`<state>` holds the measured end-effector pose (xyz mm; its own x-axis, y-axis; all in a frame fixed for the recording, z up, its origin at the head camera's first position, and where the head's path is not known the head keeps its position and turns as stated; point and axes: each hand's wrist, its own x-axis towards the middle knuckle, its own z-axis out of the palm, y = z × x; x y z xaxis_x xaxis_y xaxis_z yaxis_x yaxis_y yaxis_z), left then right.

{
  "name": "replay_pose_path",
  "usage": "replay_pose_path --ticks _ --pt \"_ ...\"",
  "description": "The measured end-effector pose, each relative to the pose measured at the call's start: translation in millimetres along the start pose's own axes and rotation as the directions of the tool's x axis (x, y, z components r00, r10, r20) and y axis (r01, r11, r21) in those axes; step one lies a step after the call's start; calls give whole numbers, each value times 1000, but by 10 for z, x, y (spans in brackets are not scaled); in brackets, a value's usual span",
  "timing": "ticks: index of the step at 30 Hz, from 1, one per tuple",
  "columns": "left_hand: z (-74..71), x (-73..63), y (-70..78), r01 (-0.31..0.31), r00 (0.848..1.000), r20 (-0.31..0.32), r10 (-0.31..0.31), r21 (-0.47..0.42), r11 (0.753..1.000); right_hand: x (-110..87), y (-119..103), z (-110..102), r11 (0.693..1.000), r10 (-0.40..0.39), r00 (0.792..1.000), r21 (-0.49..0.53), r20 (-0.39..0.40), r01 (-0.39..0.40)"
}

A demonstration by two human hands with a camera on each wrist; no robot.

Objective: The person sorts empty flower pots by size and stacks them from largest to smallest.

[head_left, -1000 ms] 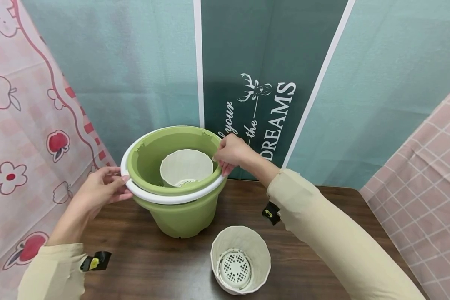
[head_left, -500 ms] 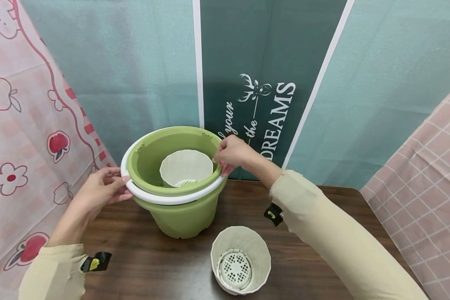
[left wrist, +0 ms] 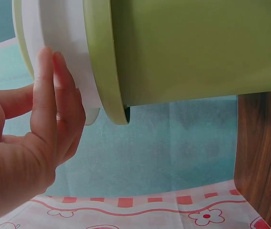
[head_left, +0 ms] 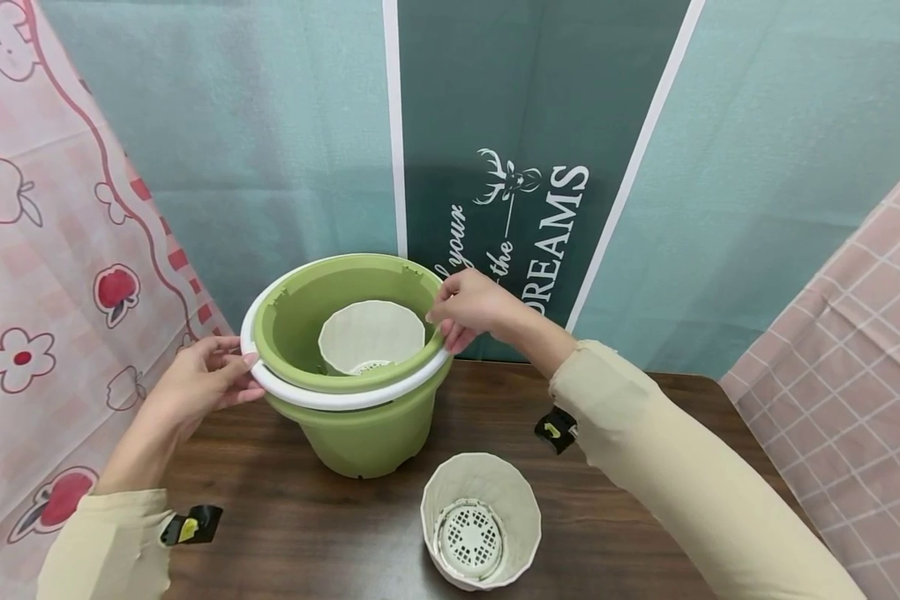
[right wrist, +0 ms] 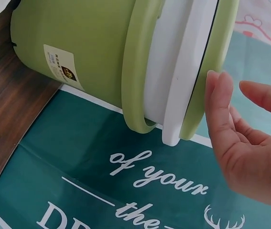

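Note:
A stack of large round plant pots stands at the left of the table. Its outermost is a green pot [head_left: 375, 437] with a label on its side in the right wrist view. Inside that sits a white pot [head_left: 360, 397], and innermost another green pot [head_left: 300, 287]. My left hand [head_left: 206, 375] holds the white pot's rim at the left, thumb on the rim and fingers against its outer wall. With thumb inside and fingers outside, my right hand [head_left: 468, 308] pinches the inner green pot's rim. A small cream pot [head_left: 372, 333] lies tilted within.
A second cream pot [head_left: 480, 521] with a grid bottom stands on the brown wooden table [head_left: 292, 533], in front and to the right of the stack. A teal curtain [head_left: 247, 150] hangs close behind. A pink patterned cloth [head_left: 60, 275] borders the left side.
My right forearm has shifted slightly to the right, its hand still at the green rim. My left hand and the pots stay almost where they were.

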<state>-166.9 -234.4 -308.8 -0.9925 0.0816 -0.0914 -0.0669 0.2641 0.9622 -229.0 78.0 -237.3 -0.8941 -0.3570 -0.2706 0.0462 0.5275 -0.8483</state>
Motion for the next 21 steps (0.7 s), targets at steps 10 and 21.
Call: replay_pose_path --ticks 10,21 --pt "-5 -3 -4 -2 1000 1 2 0 1000 -95 23 -70 999 1 1000 -43 -9 -1" --pt "-11 -2 -16 -14 1000 0 14 0 1000 -161 167 -155 996 25 1000 -88 9 -24"
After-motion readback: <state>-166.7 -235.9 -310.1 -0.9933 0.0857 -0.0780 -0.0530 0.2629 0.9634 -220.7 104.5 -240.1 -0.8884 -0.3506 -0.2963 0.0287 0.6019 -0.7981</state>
